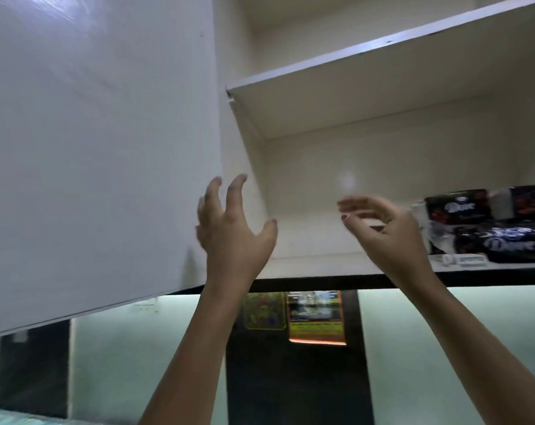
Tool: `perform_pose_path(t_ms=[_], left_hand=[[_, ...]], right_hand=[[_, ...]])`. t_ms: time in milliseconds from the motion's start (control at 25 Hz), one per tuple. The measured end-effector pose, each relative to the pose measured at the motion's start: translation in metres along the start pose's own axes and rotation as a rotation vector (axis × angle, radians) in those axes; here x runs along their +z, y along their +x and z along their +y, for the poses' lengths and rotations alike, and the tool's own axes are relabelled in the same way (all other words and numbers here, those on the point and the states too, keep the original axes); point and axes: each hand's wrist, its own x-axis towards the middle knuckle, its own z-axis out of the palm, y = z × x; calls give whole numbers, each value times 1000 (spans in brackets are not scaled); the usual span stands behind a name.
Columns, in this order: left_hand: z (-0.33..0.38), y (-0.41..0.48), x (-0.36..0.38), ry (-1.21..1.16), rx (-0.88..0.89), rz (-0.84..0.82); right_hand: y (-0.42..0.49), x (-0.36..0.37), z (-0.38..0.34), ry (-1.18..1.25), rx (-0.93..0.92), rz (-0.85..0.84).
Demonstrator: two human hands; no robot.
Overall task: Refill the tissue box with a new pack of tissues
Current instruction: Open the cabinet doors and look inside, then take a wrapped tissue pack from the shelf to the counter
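Observation:
I look up into an open wall cupboard. Two dark tissue packs with white lettering lie stacked on the bottom shelf at the far right: the upper tissue pack and the lower tissue pack. My right hand is raised in front of the shelf just left of the packs, fingers curled apart, holding nothing. My left hand is up at the edge of the open white cupboard door, fingers spread and empty. No tissue box is in view.
An upper shelf board spans the cupboard above the packs. A small white label strip lies at the shelf front. Below the cupboard, colourful stickers hang on a dark wall panel between pale green tiles.

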Motion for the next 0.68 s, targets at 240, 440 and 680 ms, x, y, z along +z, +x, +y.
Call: perform_pose_path(t_ms=[240,440,680], left_hand=[[84,-32,87,-586,17,-213],[135,-55,147,-805,-93,-262],[162,-94,175,-1016,-165,-151]], right_hand=[[18,-138,35,-484,84,381],[34,-224,117,-946,886,109],[45,-215,125,-424,675,96]])
